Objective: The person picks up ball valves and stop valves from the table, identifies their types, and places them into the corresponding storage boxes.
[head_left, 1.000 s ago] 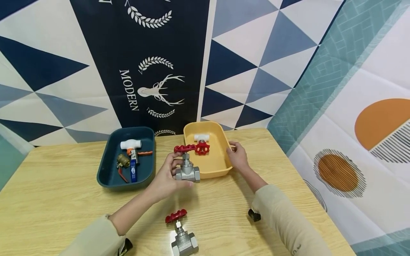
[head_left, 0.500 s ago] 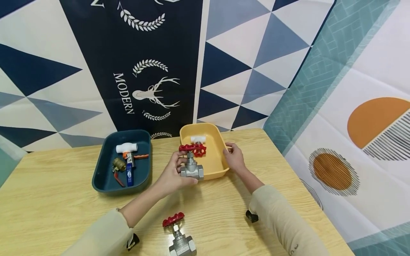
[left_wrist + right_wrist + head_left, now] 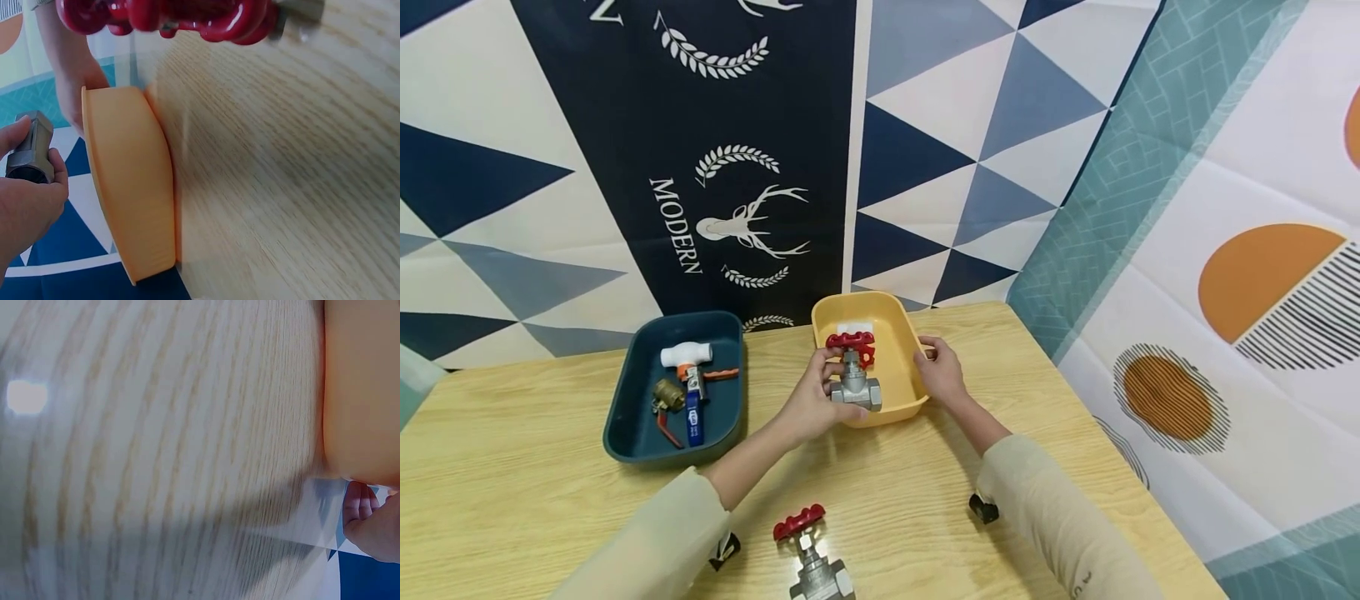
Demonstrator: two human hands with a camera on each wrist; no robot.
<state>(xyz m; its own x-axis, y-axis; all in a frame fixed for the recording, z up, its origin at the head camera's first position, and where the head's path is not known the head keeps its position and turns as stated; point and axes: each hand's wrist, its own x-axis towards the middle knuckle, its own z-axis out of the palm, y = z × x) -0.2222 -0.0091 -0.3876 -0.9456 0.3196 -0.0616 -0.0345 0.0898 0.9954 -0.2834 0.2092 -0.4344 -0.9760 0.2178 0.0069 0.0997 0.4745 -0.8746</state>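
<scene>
My left hand [image 3: 808, 407] holds a steel gate valve [image 3: 856, 388] with a red handwheel, raised above the front of the yellow bin [image 3: 897, 392]. In the left wrist view, its fingers and thumb pinch the valve's hexagonal body [image 3: 32, 150]. My right hand [image 3: 943, 372] grips the bin's right rim; the right wrist view shows this hand [image 3: 375, 522] at the bin's wall [image 3: 365, 394]. Inside the bin lies a white-bodied valve [image 3: 854, 327] with a red handwheel, partly hidden behind the held valve. Another steel gate valve [image 3: 822, 577] lies on the table near my forearms.
A dark blue bin [image 3: 613, 446] stands to the left. It holds a white fitting with an orange handle [image 3: 687, 354], a brass valve with a red lever [image 3: 668, 394] and a blue lever handle [image 3: 693, 418]. A patterned cloth wall rises behind the wooden table [image 3: 512, 467].
My left hand has carried the gate valve slightly right relative to the yellow bin, so it covers more of the white valve. The right hand stays on the rim. The head view has shifted right.
</scene>
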